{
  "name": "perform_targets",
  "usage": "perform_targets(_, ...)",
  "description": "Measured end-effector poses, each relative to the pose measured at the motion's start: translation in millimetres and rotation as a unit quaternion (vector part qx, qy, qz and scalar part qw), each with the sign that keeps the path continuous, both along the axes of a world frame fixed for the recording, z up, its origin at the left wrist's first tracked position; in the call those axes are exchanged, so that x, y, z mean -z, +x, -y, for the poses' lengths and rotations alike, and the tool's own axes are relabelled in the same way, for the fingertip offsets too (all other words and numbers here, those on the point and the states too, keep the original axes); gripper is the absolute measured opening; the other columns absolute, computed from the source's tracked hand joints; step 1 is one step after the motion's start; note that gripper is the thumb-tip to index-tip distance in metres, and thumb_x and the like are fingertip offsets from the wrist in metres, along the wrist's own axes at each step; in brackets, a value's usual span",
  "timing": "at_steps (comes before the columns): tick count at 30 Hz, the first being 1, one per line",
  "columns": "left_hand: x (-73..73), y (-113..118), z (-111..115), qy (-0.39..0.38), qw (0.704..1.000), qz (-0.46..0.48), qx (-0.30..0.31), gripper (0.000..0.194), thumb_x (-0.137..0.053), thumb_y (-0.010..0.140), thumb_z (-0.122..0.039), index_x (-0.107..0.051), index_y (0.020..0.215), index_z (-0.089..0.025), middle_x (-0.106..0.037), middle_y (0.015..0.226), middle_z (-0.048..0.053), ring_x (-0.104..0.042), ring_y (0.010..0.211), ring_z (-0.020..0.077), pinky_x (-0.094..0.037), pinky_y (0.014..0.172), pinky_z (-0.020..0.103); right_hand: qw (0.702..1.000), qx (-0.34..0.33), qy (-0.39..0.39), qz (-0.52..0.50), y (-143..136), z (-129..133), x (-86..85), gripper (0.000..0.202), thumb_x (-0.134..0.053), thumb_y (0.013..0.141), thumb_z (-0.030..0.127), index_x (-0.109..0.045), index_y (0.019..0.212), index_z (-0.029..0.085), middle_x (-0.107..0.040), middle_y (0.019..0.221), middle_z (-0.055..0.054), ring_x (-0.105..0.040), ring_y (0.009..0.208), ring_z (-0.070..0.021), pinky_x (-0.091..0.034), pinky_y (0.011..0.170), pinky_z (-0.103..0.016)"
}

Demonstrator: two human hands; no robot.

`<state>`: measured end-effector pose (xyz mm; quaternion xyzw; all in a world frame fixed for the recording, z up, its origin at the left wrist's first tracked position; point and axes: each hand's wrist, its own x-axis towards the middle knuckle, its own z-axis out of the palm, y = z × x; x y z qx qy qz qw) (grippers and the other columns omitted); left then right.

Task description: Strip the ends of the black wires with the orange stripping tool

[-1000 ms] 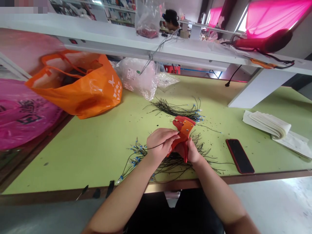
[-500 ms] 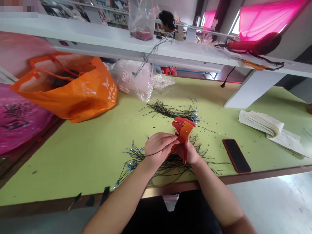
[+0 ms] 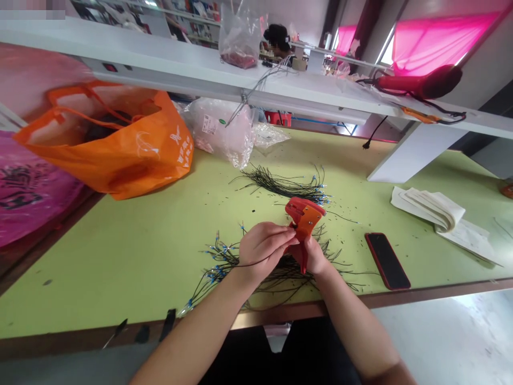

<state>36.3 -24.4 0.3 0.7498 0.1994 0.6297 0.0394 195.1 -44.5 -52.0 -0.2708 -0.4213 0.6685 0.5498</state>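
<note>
My right hand (image 3: 312,255) is wrapped round the handles of a red and orange wire stripper (image 3: 308,216). Pinched in the fingers of my left hand (image 3: 262,248) is a thin black wire (image 3: 256,263), its end held at the side of the tool's jaws. Whether the wire's tip is inside the jaws is hidden by my fingers. Beneath both hands lies a loose bundle of black wires (image 3: 280,283) with blue and silver ends at the left. A second bundle of black wires (image 3: 276,183) with blue ends lies beyond the tool.
A red-edged phone (image 3: 387,261) and folded white papers (image 3: 435,207) lie at the right. An orange bag (image 3: 148,155) and clear plastic packaging (image 3: 220,131) stand at the left and back. A white shelf (image 3: 160,61) crosses above the green table (image 3: 120,256). Dark wire scraps dot the surface.
The view has shifted slightly. The wire stripper's handles look closer together now than before. My left hand keeps the wire at the jaws.
</note>
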Motion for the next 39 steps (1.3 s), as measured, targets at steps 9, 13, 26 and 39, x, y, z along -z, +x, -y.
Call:
perform_targets(9,-3.4,4,3,-0.014,1.000,0.022,0.005,0.015,-0.075,0.091,-0.015,-0.071,0.103,-0.023,-0.080,0.093,0.002,-0.075,0.078,0.0128,-0.062,0.074,0.025,0.998,-0.037,0.034,0.031,-3,-2,0.2,0.068,-0.064,0.076,0.085,-0.064,0.097,0.020,-0.068,0.076,-0.008,-0.071,0.077,-0.0278,-0.062,0.062,-0.041)
perform_targets(13,-5.4,4,4,-0.014,0.999,0.028,0.010,0.013,-0.073,0.092,-0.015,-0.071,0.102,-0.023,-0.080,0.092,0.002,-0.075,0.078,0.0124,-0.062,0.073,0.024,0.997,-0.050,0.051,0.021,-3,-2,-5.4,0.068,-0.063,0.079,0.083,-0.063,0.107,0.021,-0.066,0.067,-0.003,-0.069,0.066,-0.0256,-0.061,0.059,-0.041)
perform_targets(26,-3.9,6,6,-0.038,0.998,0.046,0.022,0.014,-0.072,0.092,-0.014,-0.073,0.102,-0.024,-0.080,0.092,0.002,-0.074,0.076,0.0123,-0.062,0.069,0.023,0.994,-0.066,0.055,0.065,1,-3,2.3,0.077,-0.055,0.073,0.093,-0.062,0.096,0.020,-0.063,0.062,-0.002,-0.069,0.061,-0.0248,-0.061,0.055,-0.040)
perform_targets(39,-6.7,6,7,-0.050,0.997,0.061,0.023,0.012,-0.072,0.092,-0.014,-0.073,0.098,-0.024,-0.078,0.087,0.001,-0.074,0.071,0.0116,-0.060,0.065,0.021,0.995,-0.065,0.044,0.061,2,-1,-5.8,0.075,-0.054,0.074,0.094,-0.062,0.081,0.020,-0.061,0.053,-0.002,-0.071,0.063,-0.0267,-0.062,0.058,-0.040)
